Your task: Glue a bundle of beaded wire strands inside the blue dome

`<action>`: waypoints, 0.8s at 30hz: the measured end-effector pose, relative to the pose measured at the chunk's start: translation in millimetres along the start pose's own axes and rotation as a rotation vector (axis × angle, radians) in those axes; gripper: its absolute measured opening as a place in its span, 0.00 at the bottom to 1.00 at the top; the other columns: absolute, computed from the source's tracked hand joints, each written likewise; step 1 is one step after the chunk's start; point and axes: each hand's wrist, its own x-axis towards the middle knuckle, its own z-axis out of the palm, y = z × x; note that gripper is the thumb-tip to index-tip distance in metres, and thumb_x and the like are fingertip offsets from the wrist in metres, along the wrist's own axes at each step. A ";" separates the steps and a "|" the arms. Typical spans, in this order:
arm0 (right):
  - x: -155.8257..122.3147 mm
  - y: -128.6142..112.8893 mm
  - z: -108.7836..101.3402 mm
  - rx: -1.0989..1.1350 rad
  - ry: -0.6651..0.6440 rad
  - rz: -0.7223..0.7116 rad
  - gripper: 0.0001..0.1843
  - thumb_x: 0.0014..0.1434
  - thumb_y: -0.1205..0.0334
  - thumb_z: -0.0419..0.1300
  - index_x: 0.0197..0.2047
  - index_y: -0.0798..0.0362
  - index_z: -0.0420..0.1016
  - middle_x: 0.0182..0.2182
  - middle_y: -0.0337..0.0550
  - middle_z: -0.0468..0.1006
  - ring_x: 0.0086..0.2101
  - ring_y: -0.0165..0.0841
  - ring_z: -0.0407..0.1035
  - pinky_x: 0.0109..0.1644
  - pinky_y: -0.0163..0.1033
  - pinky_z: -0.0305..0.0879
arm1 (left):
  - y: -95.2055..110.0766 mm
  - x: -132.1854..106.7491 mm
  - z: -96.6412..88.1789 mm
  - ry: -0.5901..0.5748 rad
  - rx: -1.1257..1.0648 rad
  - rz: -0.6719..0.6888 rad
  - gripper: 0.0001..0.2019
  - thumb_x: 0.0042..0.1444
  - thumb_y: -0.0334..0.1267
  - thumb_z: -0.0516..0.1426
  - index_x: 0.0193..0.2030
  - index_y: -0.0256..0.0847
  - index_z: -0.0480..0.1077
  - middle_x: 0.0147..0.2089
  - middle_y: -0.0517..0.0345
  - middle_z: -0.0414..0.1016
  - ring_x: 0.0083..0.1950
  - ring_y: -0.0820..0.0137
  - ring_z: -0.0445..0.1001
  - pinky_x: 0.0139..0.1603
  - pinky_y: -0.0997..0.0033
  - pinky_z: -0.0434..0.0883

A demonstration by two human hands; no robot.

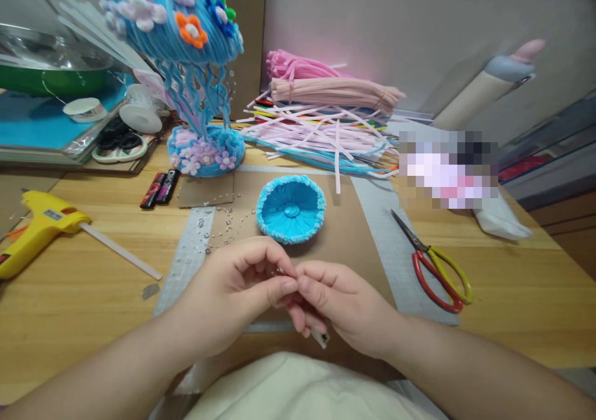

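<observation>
My left hand (256,289) and my right hand (342,299) meet over the brown board, thumbs and forefingers pinched tip to tip. Something tiny and shiny, perhaps clear beads (278,272), shows inside my left fingers; the rest is covered. Below my right fingers a small pale piece with a dark mark (321,338) sticks out; its kind is unclear. Just beyond my hands lies a blue bowl-shaped piece (291,210), hollow side facing me, with a fluffy rim and a round disc at its centre. Loose clear beads (228,223) are scattered left of it.
Red-and-yellow scissors (440,277) lie at the right, a yellow glue gun (51,224) at the left. A blue flower-covered pipe-cleaner jellyfish (205,153) stands behind, beside bundled pipe cleaners (321,137). Two markers (161,188) and a thread spool (141,110) are back left.
</observation>
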 end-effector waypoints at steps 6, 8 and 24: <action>1.0 1.2 -2.9 0.026 0.042 0.004 0.16 0.60 0.52 0.60 0.29 0.57 0.68 0.19 0.34 0.69 0.17 0.21 0.55 0.21 0.28 0.50 | -1.6 -2.2 -3.1 0.137 0.572 0.170 0.02 0.54 0.34 0.60 0.33 0.39 0.72 0.31 0.58 0.72 0.33 0.71 0.72 0.33 0.73 0.69; 0.9 1.5 -2.6 0.082 0.059 -0.007 0.17 0.60 0.52 0.61 0.29 0.57 0.69 0.18 0.34 0.68 0.17 0.21 0.53 0.21 0.28 0.51 | -5.1 -4.2 -3.2 0.138 0.512 0.168 0.12 0.53 0.35 0.62 0.45 0.42 0.69 0.36 0.58 0.73 0.36 0.70 0.72 0.34 0.73 0.70; 1.4 -4.4 -1.5 0.467 0.071 0.016 0.13 0.63 0.58 0.58 0.30 0.56 0.67 0.18 0.29 0.61 0.16 0.19 0.44 0.26 0.28 0.56 | -5.6 -8.1 -4.9 0.214 0.859 0.460 0.23 0.57 0.32 0.58 0.59 0.52 0.65 0.57 0.55 0.64 0.59 0.62 0.63 0.58 0.62 0.63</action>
